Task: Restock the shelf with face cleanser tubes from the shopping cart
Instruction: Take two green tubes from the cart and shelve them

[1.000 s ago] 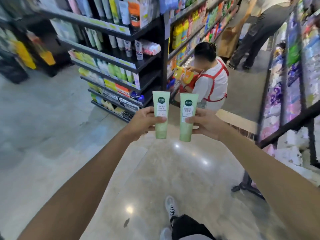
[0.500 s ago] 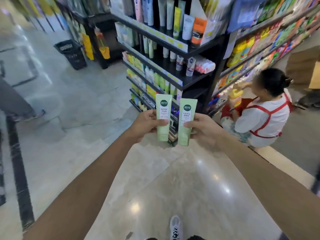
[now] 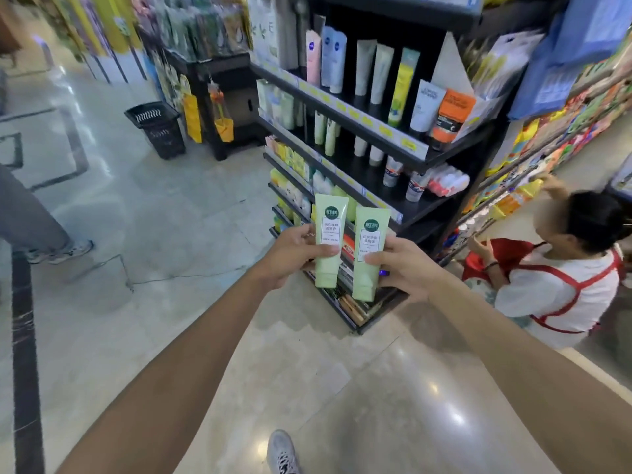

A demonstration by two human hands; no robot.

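Observation:
Two pale green face cleanser tubes stand cap-down in my hands, side by side in front of me. My left hand (image 3: 293, 250) grips the left tube (image 3: 329, 234), thumb across its white label. My right hand (image 3: 405, 268) grips the right tube (image 3: 369, 248) the same way. Just beyond them stands the black shelf unit (image 3: 403, 155), its tiers lined with upright cleanser tubes. The shopping cart is out of view.
A person in a white shirt and red apron (image 3: 561, 285) crouches at the right of the shelf unit. A black basket (image 3: 157, 130) stands on the floor at the back left. Another person's leg (image 3: 30, 217) is at the left edge. My shoe (image 3: 282, 453) shows below.
The view has swung left and closed in on the shelf unit. Both hands keep their tubes held out in front; the crouching person has shifted to the right edge.

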